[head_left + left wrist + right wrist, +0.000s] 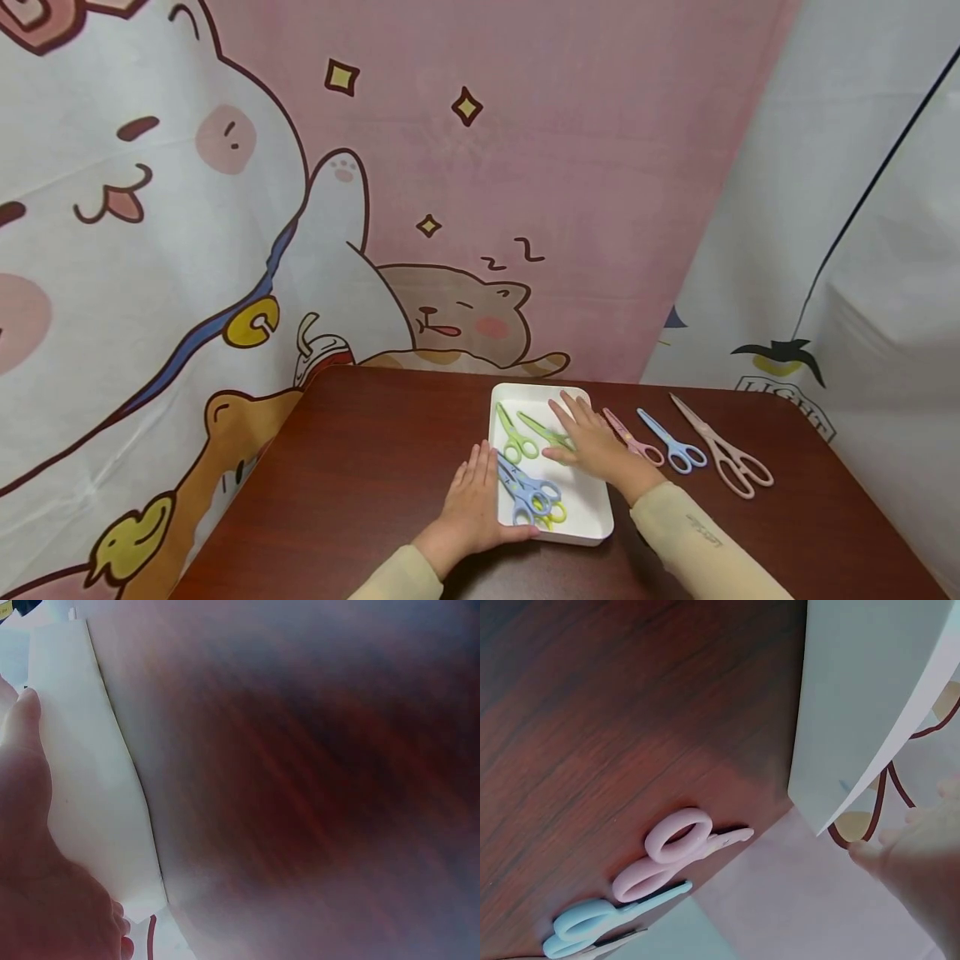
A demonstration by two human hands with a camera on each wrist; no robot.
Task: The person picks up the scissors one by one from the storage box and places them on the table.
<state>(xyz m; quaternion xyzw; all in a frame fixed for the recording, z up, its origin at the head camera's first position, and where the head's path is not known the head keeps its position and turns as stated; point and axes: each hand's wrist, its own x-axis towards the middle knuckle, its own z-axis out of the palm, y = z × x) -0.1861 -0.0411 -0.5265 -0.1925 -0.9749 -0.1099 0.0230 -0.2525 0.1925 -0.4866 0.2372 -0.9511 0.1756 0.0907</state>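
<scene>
A shallow white tray (587,507) lies on the table with several scissors inside. Two green scissors, one at left (512,435) and one at centre (538,428), lie toward its back; blue scissors (529,487) partly cover yellow scissors (558,512) near its front. My left hand (468,507) rests along the tray's left side, fingers straight, thumb stretched along the front edge. In the left wrist view that hand (45,847) lies against the white side wall (97,772). My right hand (597,443) reaches across the right rim with spread fingers, overlapping the green scissors' handles; contact cannot be told.
Right of the tray, pink scissors (633,440), blue scissors (672,442) and larger pale pink scissors (722,448) lie in a row on the dark brown table (375,467). A cartoon-printed cloth (585,183) hangs behind the table.
</scene>
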